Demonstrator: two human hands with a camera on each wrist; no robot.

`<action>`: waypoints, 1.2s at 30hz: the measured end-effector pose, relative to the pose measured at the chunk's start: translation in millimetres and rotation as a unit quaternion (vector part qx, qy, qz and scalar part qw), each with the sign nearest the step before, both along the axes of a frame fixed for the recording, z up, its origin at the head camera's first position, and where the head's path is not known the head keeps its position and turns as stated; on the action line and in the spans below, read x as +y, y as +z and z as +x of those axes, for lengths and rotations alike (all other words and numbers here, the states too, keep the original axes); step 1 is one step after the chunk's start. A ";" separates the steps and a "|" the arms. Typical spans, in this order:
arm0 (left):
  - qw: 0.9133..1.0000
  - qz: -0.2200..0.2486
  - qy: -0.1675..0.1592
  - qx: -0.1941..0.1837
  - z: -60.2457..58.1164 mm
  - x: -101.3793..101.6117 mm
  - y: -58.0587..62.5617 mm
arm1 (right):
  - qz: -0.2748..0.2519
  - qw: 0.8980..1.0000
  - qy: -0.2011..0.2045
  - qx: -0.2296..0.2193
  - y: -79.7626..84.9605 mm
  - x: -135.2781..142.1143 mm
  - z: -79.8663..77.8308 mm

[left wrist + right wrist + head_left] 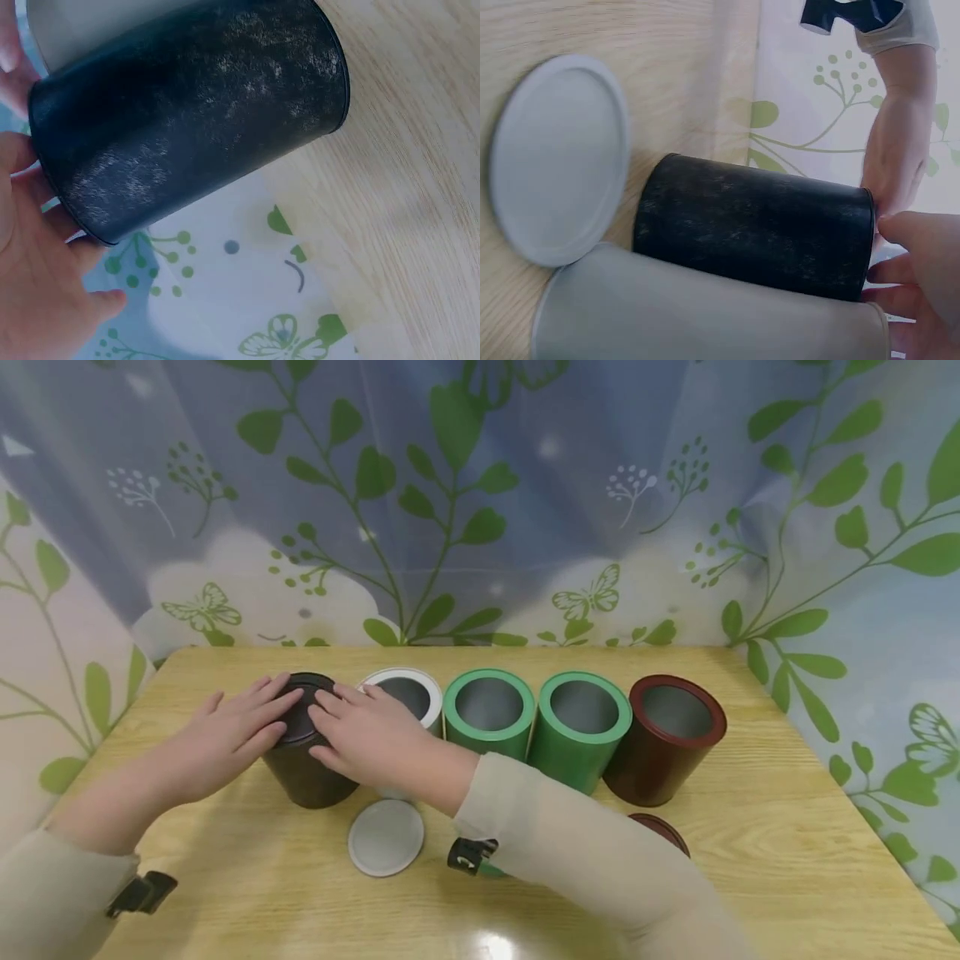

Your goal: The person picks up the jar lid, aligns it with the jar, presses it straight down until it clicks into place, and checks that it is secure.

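Note:
At the left end of a row stands a black can (311, 781), upright, with a black lid (300, 724) over its top. My left hand (234, 737) lies across the lid's left side, fingers extended. From the right, my right hand (378, 735) rests its fingertips on the lid's right edge, fingers fairly straight too. The can's scuffed black side fills much of the left wrist view, with left fingers (56, 225) at its rim. Beside it is a white can (431, 697) with an uncovered top, partly hidden behind my right hand.
Two uncovered green cans (487, 743) (573, 760) and an uncovered dark red can (652, 768) continue the row rightward. A white lid (386, 838) lies in front of the white can. A dark red lid (663, 829) and a green edge (491, 869) show partly from under my right sleeve.

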State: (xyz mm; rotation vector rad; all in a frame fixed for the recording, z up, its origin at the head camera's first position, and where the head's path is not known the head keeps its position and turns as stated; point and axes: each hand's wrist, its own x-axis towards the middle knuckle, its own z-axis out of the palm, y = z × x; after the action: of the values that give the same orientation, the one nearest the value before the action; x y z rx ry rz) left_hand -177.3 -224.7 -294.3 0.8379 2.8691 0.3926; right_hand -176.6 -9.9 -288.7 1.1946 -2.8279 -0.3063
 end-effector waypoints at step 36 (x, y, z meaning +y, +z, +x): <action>0.951 0.143 -0.097 0.257 79.5 37.5 -33.6 | -0.102 0.983 0.151 0.028 -39.2 77.4 52.7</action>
State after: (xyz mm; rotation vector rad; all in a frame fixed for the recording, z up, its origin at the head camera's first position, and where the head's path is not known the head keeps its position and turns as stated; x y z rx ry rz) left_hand -97.8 -187.2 -327.9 1.4529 3.1895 0.6651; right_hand -123.9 67.5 -327.9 1.5106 -2.5060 -0.0308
